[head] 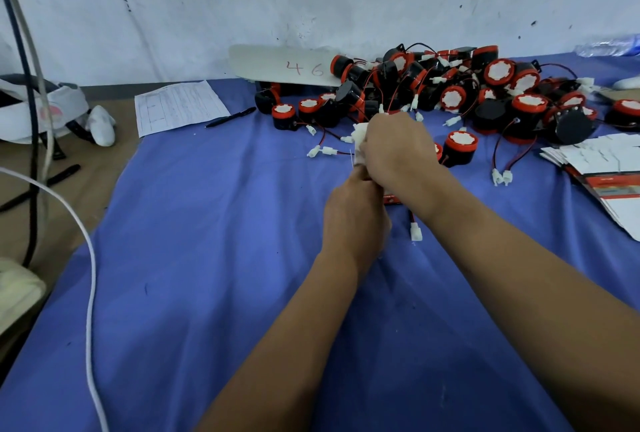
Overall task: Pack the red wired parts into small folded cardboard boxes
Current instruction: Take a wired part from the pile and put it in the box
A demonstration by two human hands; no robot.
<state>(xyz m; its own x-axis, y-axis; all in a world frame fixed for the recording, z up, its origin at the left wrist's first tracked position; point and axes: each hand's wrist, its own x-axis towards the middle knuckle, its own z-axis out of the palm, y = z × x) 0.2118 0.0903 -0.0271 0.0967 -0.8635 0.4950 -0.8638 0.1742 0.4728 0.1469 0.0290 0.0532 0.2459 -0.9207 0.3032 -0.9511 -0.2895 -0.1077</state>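
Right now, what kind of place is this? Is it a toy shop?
Probably not a shop: it looks like a small packing workbench. A big pile of red wired parts lies on a blue cloth, flat unfolded boxes wait at the right, and a tally sheet with a pen lies nearby.

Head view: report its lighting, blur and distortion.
Head view: soft, even light, with only faint shadows on the blue cloth; wide-angle bending curves the white cable at the left edge; both hands, left hand and right hand, look slightly motion-blurred, hiding what they hold; the pile of red-and-black wired parts stays fairly sharp.
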